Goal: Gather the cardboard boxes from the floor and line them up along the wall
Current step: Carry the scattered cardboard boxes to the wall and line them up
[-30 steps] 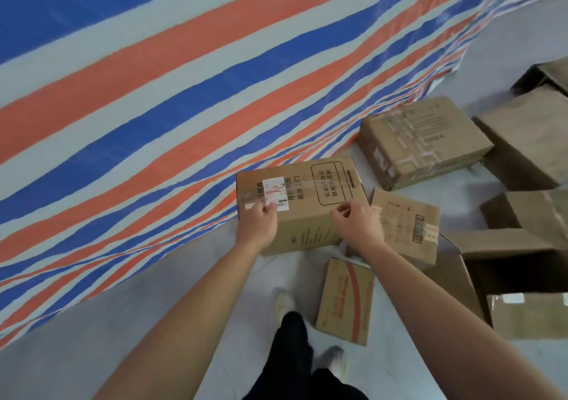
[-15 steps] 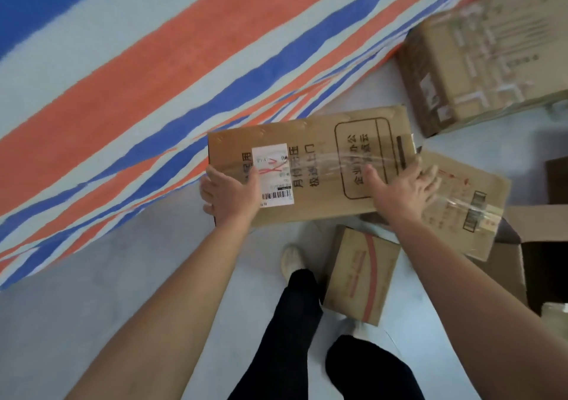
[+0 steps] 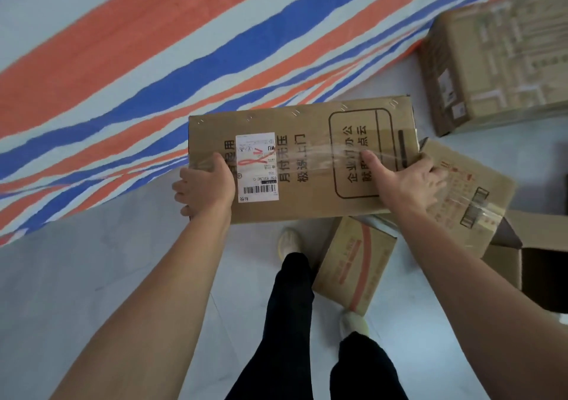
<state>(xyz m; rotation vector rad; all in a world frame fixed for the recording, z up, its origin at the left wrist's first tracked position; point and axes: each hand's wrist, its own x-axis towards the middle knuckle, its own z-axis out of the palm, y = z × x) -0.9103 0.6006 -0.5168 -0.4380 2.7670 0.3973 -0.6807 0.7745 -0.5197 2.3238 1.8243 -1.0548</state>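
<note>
While the left hand point(image 3: 204, 189) grips the nine o'clock end of the long brown white-labelled cardboard box point(image 3: 307, 166), held near the blue, orange and white striped plastic sheet point(image 3: 153, 46), the right hand point(image 3: 408, 181) clasps its three o'clock end; I think swinging it could knock the smaller taped brown carton point(image 3: 473, 206) beside it.

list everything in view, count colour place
long cardboard box with white label: 1, brown, centre, held
large cardboard box: 1, brown, top right by tarp
taped cardboard box: 1, brown, right of long box
small red-striped cardboard box: 1, brown, by the feet
open cardboard box: 1, brown, right edge
striped plastic tarp: 1, blue, orange, white, top left
floor: 1, pale grey, bottom left
legs: 2, black trousers, bottom centre
left hand: 1, bare, grips box's left end
right hand: 1, bare, holds box's right end
</note>
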